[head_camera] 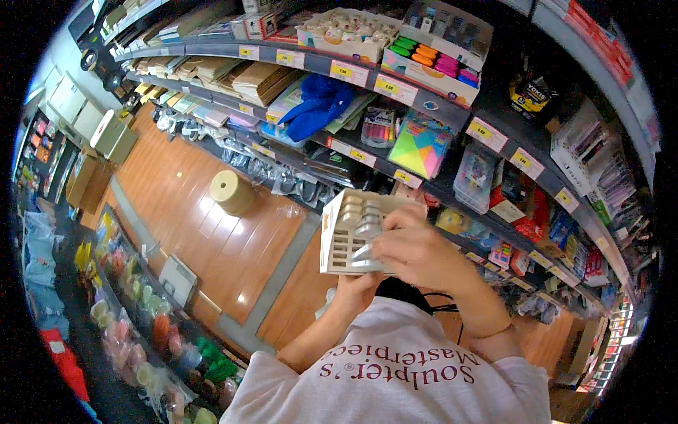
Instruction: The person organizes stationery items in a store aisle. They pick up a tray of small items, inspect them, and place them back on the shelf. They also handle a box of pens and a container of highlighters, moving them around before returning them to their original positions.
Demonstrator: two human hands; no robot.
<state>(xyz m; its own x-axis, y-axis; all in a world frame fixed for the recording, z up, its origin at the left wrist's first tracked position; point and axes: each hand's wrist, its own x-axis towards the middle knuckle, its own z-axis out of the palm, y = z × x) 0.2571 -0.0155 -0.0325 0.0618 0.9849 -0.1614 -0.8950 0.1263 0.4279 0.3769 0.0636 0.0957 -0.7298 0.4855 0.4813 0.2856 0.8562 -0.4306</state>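
My left hand (360, 289) grips a white cardboard display box (329, 249) from below, in front of my chest. Inside the box are rows of slots. Small rounded pale plastic items (352, 212) fill the upper slots, while several lower ones on the left side are bare. My right hand (410, 246) reaches over the box's right side, fingers bent. A small pale item (363, 253) sits tilted at its fingertips, over the lower slots. The hand is slightly blurred and hides the right part of the box.
Shelves (402, 95) with price tags run along the far side, holding highlighters (424, 55), blue gloves (320, 103) and notebooks. A beige round stool (233, 192) stands on the wood-look floor. Bagged goods (143, 318) fill a low rack at left. A flat white panel (178, 279) rests near it.
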